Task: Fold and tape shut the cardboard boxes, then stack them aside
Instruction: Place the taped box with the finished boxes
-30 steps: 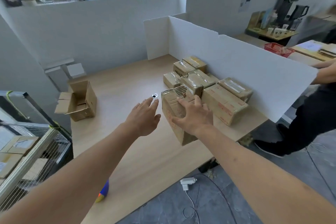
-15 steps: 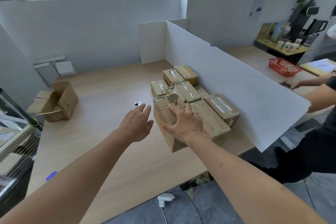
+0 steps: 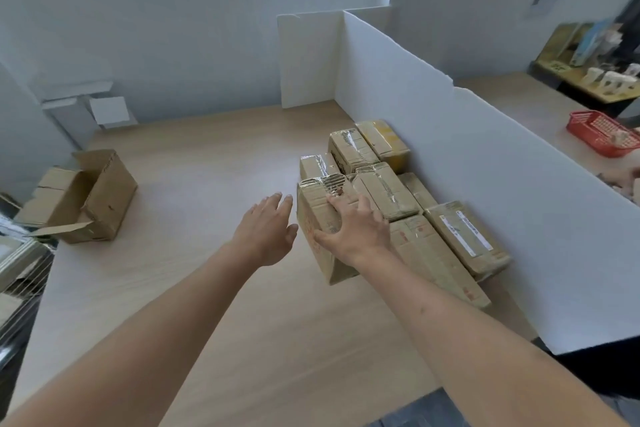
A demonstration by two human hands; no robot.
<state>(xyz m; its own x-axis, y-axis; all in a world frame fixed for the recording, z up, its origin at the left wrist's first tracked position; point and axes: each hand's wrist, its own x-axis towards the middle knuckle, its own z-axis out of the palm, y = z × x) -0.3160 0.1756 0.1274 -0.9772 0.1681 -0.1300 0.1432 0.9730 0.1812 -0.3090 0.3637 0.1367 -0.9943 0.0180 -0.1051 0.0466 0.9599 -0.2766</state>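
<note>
Since the frame half a second ago, the head camera has tipped down and nearer to the table, so the window ledge has dropped out of sight, while both hands have kept almost the same poses and the small round object that lay on the table beyond the left hand's fingertips is no longer visible. In the head view, the right hand (image 3: 353,230) lies spread over the top of a taped cardboard box (image 3: 320,236), fingers reaching across the lid and the thumb wrapped down its near side, so it grips the box. This box stands on the wooden table (image 3: 194,253), touching the row of already sealed boxes (image 3: 433,239) that lies along a white divider board (image 3: 450,149) to the right. The left hand (image 3: 266,232) hovers just to the left of the held box, palm down, fingers straight and loosely together, holding nothing; whether its fingertips touch the box side cannot be told. Far to the left, near the table edge, an open cardboard box (image 3: 93,199) lies on its side with its flaps splayed. Beyond the divider a red basket (image 3: 602,133) sits on another surface.
</note>
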